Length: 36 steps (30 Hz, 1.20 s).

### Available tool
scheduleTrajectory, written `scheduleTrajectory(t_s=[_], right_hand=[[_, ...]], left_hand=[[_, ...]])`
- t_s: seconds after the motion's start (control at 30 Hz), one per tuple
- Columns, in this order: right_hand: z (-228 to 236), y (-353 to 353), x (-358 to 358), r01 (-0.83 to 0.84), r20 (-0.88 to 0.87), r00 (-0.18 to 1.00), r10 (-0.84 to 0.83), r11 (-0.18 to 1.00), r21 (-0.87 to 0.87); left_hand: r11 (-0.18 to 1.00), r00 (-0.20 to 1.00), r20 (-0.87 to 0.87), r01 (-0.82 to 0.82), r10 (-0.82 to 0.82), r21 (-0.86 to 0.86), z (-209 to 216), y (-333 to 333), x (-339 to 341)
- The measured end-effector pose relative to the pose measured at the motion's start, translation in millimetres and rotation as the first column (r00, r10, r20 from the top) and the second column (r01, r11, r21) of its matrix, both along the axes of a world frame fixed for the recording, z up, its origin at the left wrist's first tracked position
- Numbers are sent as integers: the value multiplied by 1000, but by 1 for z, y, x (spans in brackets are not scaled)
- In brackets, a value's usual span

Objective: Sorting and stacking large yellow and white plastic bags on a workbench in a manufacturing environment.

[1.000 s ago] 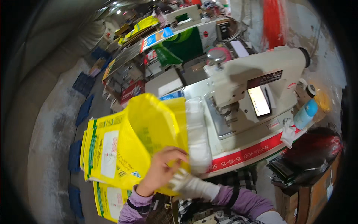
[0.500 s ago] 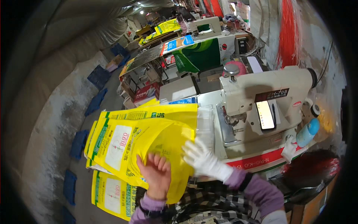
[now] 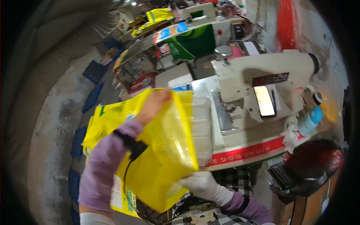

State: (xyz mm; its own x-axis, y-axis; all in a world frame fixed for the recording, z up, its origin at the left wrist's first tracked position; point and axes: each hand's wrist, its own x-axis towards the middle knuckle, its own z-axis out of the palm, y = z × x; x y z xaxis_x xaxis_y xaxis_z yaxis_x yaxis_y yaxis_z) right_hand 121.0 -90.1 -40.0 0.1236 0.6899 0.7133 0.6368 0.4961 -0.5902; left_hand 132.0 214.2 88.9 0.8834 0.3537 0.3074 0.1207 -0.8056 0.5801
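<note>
Lifting since before, left hand (image 3: 156,103) raises yellow bag (image 3: 165,150).

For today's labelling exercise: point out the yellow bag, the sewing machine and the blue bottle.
yellow bag (image 3: 165,150), head view, its glossy front.
sewing machine (image 3: 262,71), head view, its upper arm.
blue bottle (image 3: 310,120), head view, its body.
</note>
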Motion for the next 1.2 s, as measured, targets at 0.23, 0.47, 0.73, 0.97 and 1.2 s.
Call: scheduleTrajectory(t_s=[0.23,0.47,0.73,0.97,1.2], right_hand=[[-72,-75,30,162,-280,916,-286,904,-395],[-59,-88,48,254,-229,901,-369,876,-411],[-61,-114,24,218,-244,886,-395,818,-533],[-82,-49,68,335,-227,876,-426,874,-351],[-81,-25,96,423,-133,868,-478,854,-304]], left_hand=[[989,939,-315,112,-139,-100,-157,-97,83],[949,940,-315,212,-133,233,-176,-75,78],[910,929,-334,268,-158,317,-158,-107,65],[894,866,-497,264,-55,361,-165,-70,124],[686,587,-803,627,-105,368,-122,-123,38]])
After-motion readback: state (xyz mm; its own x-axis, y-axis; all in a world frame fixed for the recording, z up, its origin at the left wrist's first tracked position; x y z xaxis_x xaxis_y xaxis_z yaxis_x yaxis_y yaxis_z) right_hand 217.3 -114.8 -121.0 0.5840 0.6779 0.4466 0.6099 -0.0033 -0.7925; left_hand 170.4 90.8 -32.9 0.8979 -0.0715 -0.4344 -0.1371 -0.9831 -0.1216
